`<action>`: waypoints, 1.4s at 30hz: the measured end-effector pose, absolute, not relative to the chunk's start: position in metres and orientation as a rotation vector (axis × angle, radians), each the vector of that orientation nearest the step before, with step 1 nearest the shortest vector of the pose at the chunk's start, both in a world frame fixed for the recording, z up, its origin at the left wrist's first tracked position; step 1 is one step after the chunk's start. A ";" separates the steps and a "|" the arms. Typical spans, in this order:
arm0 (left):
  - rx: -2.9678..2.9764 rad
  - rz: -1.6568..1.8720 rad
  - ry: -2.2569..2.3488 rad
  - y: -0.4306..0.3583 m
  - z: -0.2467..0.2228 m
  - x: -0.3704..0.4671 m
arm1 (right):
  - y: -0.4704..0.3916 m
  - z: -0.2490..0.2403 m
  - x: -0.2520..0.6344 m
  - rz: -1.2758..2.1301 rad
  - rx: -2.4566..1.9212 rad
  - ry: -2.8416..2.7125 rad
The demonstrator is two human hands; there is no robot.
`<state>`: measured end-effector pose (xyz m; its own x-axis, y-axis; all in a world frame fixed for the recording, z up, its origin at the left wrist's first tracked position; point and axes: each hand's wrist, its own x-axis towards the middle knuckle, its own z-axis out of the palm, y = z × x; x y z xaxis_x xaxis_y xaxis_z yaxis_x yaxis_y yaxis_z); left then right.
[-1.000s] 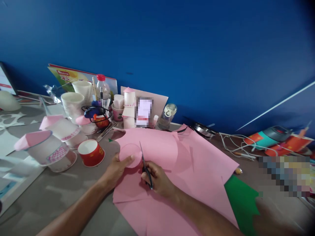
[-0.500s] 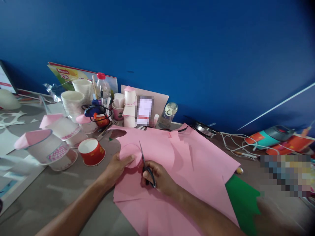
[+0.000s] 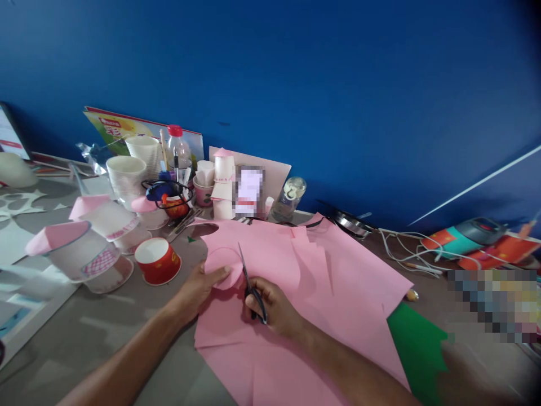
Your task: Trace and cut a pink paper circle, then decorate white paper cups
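Note:
My left hand (image 3: 203, 286) pinches the edge of a sheet of pink paper (image 3: 270, 251), thumb on top and the other fingers mostly hidden beneath. A round pencil line is drawn on the paper beside that thumb. In my right hand (image 3: 273, 307) is a pair of scissors (image 3: 256, 299) with dark handles, my fingers through and around the loops. Their blades point away from me and lie at the paper by the drawn circle. More pink sheets (image 3: 236, 366) spread under both hands.
A red paper cup (image 3: 157, 261) and white cup models with pink paper roofs (image 3: 59, 237) stand at left. Stacked white cups (image 3: 125, 175), a red-capped bottle (image 3: 177, 148) and a glass jar (image 3: 291, 198) line the back. Green paper (image 3: 418, 344) and white cables (image 3: 406, 248) lie at right.
Both hands hold nearly the same place on the paper. The whole view has shifted very slightly; I see no clear movement of the scissors.

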<state>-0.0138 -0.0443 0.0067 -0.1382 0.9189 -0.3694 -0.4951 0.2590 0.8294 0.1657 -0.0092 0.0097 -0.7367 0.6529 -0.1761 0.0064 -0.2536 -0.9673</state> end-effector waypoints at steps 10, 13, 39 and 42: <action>0.510 1.288 1.171 -0.046 0.010 -0.014 | -0.010 0.010 0.166 2.002 -0.856 -1.624; 0.525 1.315 1.164 -0.046 0.008 -0.014 | -0.010 0.010 0.165 1.982 -0.845 -1.631; 0.525 1.343 1.165 -0.045 0.000 -0.015 | -0.012 0.005 0.165 1.971 -0.833 -1.610; 0.532 1.336 1.155 -0.046 0.002 -0.015 | -0.013 0.006 0.165 1.970 -0.817 -1.605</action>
